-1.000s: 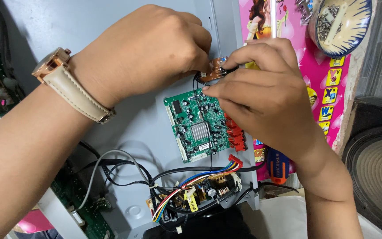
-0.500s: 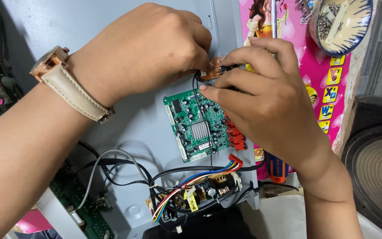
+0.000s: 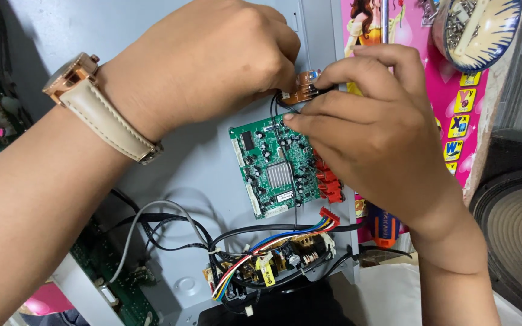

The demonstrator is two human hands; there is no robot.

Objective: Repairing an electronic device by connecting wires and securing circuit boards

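My left hand [image 3: 212, 60], with a tan-strapped watch [image 3: 101, 108] on its wrist, and my right hand [image 3: 373, 130] meet over a grey metal chassis panel [image 3: 194, 163]. Both pinch a small brown circuit board [image 3: 302, 89] with thin black wires running down from it. Just below lies a green circuit board [image 3: 276, 169] with a silver chip and red connectors [image 3: 328, 184] at its right edge. Lower down sits a power board [image 3: 273, 265], fed by a multicoloured ribbon of wires [image 3: 273, 244] ending in a red plug.
Black and grey cables [image 3: 152, 220] loop at the lower left by another green board [image 3: 113, 271]. A pink illustrated sheet [image 3: 460, 102] lies at right, with a bowl of screws [image 3: 478, 24] on it. A large speaker cone [image 3: 515, 229] sits at far right.
My hands and the small brown board have barely shifted; my right hand's fingers have closed a little tighter around the board.
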